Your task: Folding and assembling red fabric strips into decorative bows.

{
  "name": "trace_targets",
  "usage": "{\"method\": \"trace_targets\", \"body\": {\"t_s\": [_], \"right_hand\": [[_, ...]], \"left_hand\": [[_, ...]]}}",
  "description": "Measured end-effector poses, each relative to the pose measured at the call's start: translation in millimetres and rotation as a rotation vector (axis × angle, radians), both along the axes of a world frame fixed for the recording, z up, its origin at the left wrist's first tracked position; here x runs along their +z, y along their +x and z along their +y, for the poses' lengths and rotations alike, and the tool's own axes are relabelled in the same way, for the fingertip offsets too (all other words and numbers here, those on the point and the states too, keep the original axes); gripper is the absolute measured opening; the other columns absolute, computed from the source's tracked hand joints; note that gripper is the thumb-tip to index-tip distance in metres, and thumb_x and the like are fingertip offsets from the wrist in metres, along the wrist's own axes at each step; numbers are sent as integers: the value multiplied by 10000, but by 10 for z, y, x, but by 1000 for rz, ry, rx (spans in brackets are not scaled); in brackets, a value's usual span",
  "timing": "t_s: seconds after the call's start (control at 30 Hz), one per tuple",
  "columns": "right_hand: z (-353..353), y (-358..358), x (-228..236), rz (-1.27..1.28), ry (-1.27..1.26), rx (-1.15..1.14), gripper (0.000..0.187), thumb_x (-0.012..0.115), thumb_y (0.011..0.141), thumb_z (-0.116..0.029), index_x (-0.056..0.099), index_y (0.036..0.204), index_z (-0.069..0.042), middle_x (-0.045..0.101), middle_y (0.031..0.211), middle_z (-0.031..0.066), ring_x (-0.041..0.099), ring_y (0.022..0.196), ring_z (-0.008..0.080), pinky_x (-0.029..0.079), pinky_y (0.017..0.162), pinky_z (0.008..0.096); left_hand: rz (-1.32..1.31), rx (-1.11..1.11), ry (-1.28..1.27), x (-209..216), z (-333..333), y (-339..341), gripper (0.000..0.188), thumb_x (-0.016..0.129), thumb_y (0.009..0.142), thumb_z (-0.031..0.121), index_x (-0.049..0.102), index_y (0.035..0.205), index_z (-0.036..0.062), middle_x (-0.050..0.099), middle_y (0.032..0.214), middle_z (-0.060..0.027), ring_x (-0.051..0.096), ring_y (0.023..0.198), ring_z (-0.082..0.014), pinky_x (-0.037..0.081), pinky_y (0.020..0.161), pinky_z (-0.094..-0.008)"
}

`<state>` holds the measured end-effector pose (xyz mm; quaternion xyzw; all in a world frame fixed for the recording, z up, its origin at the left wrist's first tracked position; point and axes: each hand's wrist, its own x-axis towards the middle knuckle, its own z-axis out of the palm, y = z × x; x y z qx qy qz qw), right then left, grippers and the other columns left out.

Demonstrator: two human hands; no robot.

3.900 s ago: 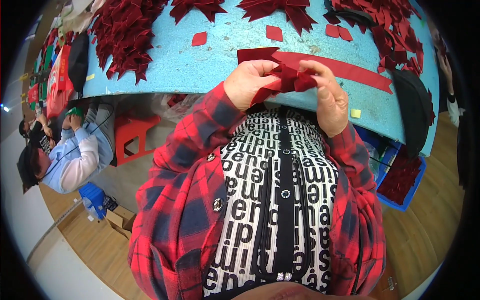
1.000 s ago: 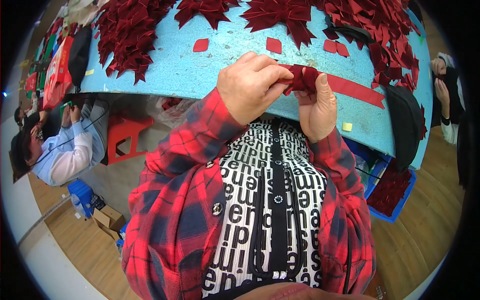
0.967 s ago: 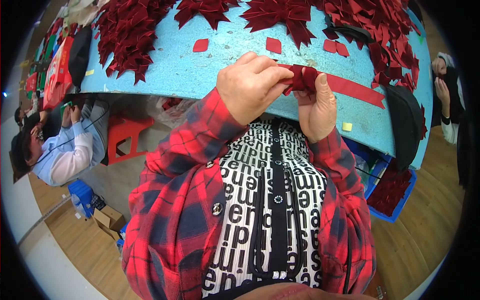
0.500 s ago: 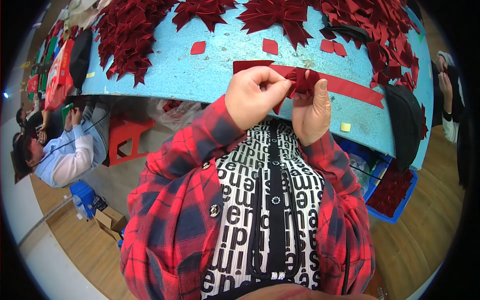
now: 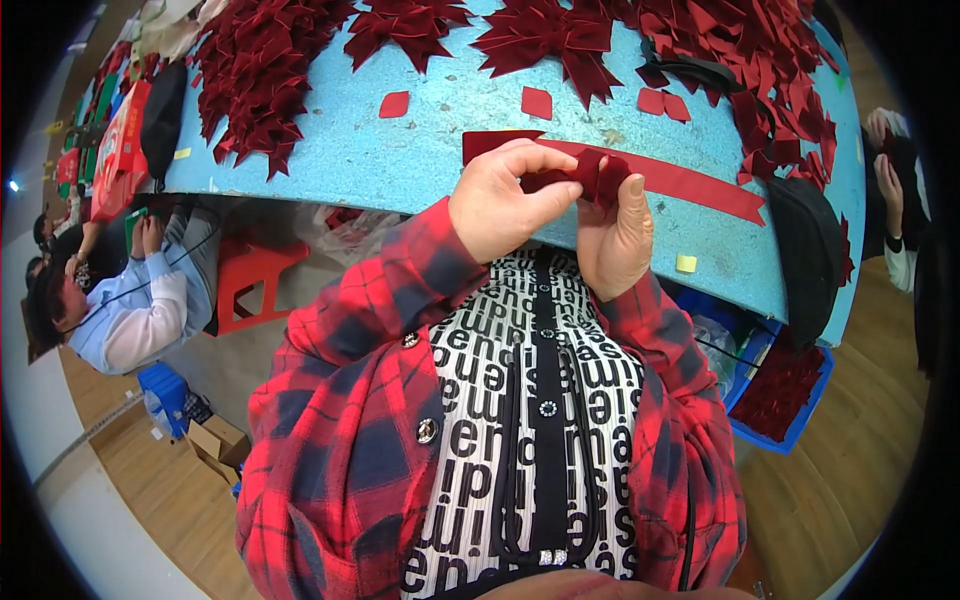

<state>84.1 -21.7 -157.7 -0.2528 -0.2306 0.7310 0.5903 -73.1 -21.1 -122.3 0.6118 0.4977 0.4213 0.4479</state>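
Note:
Between my two hands, just above the table's near edge, is a dark red velvet ribbon bow with folded loops. My left hand pinches its left side between thumb and fingers. The fingers of my right hand are closed behind the bow, mostly hidden by it, with the thumb pointing up at its right. Under and beyond the hands a long red ribbon strip lies on the table, its right end cut to a notch. Its other end shows past my left hand.
The blue table carries heaps of dark red bows along its far side. Several small red squares lie in a row. A black cloth bundle hangs at the right edge. Below stands a blue crate. A person sits at left.
The bow has turned between my hands, its loops now upright. My left fingers have shifted their pinch, and both hands have come slightly lower.

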Motion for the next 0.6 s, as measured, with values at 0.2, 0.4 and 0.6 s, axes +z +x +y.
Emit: {"method": "trace_targets", "body": {"t_s": [0.2, 0.4, 0.6], "right_hand": [[-105, 142, -184, 80, -32, 10, 347, 539, 961, -381, 650, 1075, -72, 672, 1084, 46, 598, 1020, 172, 427, 955, 342], [-247, 284, -324, 124, -29, -9, 375, 525, 966, -390, 623, 1117, -61, 656, 1114, 57, 593, 1029, 178, 421, 966, 353], [-360, 350, -323, 77, 52, 18, 399, 521, 965, -403, 609, 1146, -58, 652, 1130, 63, 591, 1050, 182, 420, 971, 350]], "left_hand": [[-380, -14, -508, -47, -116, 148, 238, 638, 903, 139, 643, 1078, -22, 667, 888, -31, 598, 765, -80, 490, 713, -222], [-341, 8, -424, -239, -232, 327, 202, 621, 909, 146, 648, 1038, -7, 678, 883, -52, 613, 766, -80, 500, 679, -229], [-703, 107, -817, -260, -332, 398, 195, 610, 926, 230, 643, 1041, 76, 658, 929, 3, 590, 800, -73, 459, 655, -235]]}}
